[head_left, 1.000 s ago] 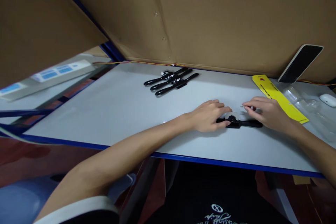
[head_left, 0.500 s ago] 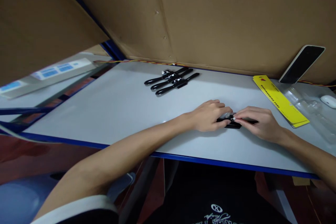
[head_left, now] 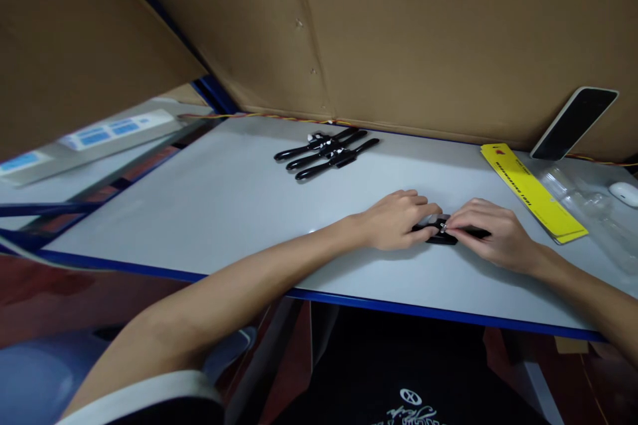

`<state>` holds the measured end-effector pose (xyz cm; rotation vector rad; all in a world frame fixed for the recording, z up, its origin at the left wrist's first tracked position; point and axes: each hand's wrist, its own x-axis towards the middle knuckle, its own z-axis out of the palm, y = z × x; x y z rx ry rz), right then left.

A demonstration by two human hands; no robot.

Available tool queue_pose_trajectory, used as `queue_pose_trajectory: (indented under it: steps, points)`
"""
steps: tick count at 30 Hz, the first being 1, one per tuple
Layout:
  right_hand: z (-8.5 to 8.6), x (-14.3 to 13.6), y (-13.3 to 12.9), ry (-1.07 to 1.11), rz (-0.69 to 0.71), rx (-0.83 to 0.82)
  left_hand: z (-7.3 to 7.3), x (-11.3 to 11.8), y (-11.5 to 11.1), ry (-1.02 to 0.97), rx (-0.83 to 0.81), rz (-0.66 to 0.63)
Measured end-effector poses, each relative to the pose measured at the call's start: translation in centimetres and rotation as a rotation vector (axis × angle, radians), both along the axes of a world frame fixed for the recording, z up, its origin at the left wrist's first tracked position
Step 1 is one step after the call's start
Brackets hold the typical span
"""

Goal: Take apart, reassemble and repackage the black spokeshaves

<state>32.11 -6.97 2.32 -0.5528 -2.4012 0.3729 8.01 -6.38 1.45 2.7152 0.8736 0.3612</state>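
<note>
A black spokeshave [head_left: 441, 238] lies on the table between my hands, its middle showing and its handles partly covered by my fingers. My left hand [head_left: 401, 220] is wrapped around its left handle and holds it down. With thumb and fingertips together, my right hand [head_left: 491, 232] pinches a small silvery adjusting knob [head_left: 443, 228] on the tool's body. The fingertips hide part of the knob. Farther back, three more black spokeshaves [head_left: 326, 153] rest side by side at a slant, with pale knobs at their middles.
Yellow packaging cards [head_left: 535, 192] lie at the right, beside clear plastic blister packaging [head_left: 598, 212]. A phone [head_left: 573, 123] leans on the cardboard wall [head_left: 423, 40]. A white earbud case [head_left: 624, 192] is at the far right. A blue edge [head_left: 399, 305] runs along the table front.
The fingertips of my right hand have shifted slightly around the knob, which shows more silvery now. My left hand and the spokeshave stay in place.
</note>
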Motion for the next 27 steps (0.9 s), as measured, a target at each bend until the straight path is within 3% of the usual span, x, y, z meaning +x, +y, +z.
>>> queue_pose_trajectory:
  steps: [12, 27]
  points:
    - [0.04, 0.33, 0.20, -0.039, 0.084, 0.098, 0.19, 0.05, 0.00, 0.025, 0.001, 0.003]
    - [-0.45, 0.11, 0.32, -0.085, -0.016, 0.143, 0.10, 0.01, -0.01, 0.009, 0.007, 0.006]
